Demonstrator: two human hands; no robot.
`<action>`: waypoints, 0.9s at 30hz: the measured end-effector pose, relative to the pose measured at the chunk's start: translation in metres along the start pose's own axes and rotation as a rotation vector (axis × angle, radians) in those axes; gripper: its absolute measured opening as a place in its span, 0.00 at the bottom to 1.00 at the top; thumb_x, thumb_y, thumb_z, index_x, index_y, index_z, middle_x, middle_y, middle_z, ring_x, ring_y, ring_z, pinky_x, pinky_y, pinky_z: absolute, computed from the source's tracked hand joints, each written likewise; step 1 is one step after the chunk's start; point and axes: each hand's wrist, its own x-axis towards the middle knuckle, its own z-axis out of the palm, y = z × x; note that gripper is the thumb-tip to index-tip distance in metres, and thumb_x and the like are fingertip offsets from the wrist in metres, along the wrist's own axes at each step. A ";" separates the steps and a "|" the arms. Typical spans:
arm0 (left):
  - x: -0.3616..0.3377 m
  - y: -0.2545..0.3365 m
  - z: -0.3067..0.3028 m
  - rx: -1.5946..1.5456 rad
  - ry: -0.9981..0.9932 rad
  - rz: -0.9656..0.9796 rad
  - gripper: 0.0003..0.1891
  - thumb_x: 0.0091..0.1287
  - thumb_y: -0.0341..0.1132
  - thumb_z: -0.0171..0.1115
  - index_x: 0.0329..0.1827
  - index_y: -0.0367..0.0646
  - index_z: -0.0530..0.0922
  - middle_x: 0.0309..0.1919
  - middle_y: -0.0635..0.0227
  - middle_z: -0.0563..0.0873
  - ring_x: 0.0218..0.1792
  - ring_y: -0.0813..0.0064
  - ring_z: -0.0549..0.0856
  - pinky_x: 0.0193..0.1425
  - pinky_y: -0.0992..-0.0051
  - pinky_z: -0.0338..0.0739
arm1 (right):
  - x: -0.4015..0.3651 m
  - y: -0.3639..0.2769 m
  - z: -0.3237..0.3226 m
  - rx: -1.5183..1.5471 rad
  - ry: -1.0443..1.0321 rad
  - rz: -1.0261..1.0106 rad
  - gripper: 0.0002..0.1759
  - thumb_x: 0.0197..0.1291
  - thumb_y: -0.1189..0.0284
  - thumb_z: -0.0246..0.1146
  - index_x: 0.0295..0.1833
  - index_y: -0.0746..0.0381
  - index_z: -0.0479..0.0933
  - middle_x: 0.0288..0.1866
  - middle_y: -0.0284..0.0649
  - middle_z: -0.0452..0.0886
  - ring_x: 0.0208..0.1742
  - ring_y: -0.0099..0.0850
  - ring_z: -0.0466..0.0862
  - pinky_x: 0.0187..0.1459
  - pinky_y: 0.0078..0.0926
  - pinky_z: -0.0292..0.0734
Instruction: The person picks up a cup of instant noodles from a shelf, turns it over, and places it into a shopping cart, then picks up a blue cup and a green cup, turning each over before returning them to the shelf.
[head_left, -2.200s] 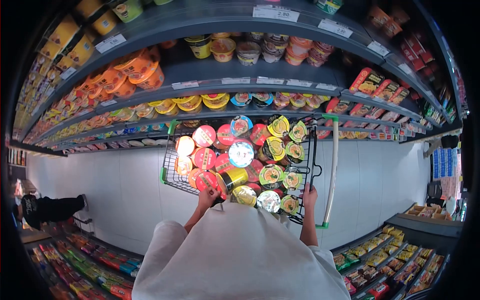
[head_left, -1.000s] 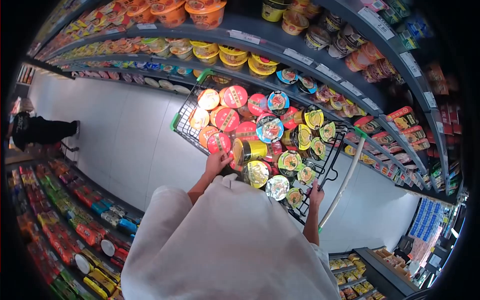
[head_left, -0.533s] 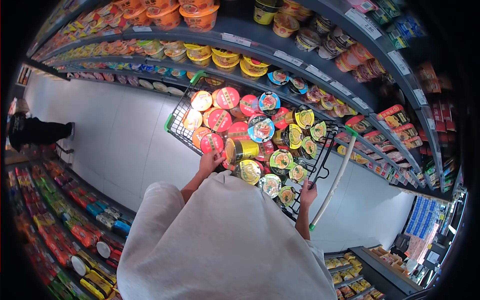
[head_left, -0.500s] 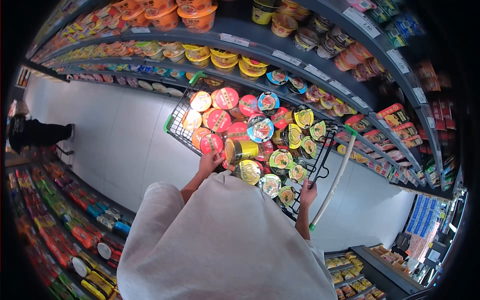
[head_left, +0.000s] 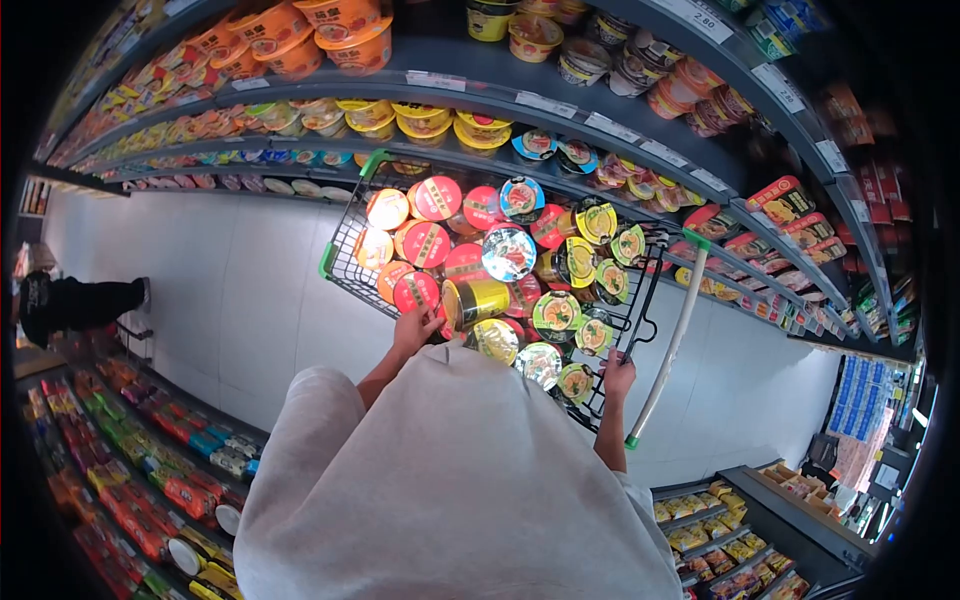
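A wire shopping cart (head_left: 352,285) with green corners stands before me, loaded with several instant noodle cups. Red-lidded cups (head_left: 427,244) fill its left part, and green-lidded cups (head_left: 557,315) its right part. A yellow-and-black noodle cup (head_left: 476,302) lies on its side near the close edge. My left hand (head_left: 414,328) is closed at the near rim, beside a red lid and the lying cup; its fingertips are partly hidden. Farther right, my right hand (head_left: 618,376) grips the black wire frame near the cart's handle (head_left: 672,345).
Shelves of bowl noodles (head_left: 355,45) run along the far side, close to the cart. Packaged goods fill a rack (head_left: 150,480) at the lower left and another (head_left: 730,535) at the lower right. A person in dark clothes (head_left: 80,305) is on the aisle floor at left.
The view has shifted slightly, so the shelves and the cart's left end appear a little farther left. Both hands keep their places on the cart, and the cups lie as before.
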 end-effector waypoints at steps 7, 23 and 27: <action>-0.001 -0.003 0.003 0.014 0.013 0.006 0.17 0.62 0.45 0.74 0.30 0.43 0.78 0.22 0.64 0.83 0.26 0.67 0.84 0.33 0.67 0.76 | 0.002 0.008 0.002 0.034 0.016 -0.028 0.19 0.67 0.63 0.67 0.44 0.71 0.79 0.23 0.42 0.84 0.19 0.25 0.83 0.22 0.24 0.77; 0.000 -0.001 0.003 0.037 -0.017 0.010 0.16 0.64 0.46 0.72 0.31 0.43 0.78 0.24 0.64 0.84 0.27 0.65 0.85 0.33 0.66 0.76 | 0.003 0.009 -0.003 -0.069 0.009 -0.074 0.14 0.62 0.65 0.66 0.42 0.66 0.82 0.26 0.41 0.87 0.22 0.27 0.85 0.28 0.27 0.80; 0.000 -0.003 0.004 0.052 -0.029 0.027 0.16 0.64 0.46 0.71 0.32 0.43 0.78 0.25 0.63 0.85 0.28 0.64 0.85 0.34 0.65 0.76 | 0.003 0.010 -0.004 -0.137 0.032 -0.091 0.15 0.61 0.62 0.66 0.42 0.64 0.83 0.27 0.42 0.88 0.25 0.32 0.87 0.33 0.32 0.82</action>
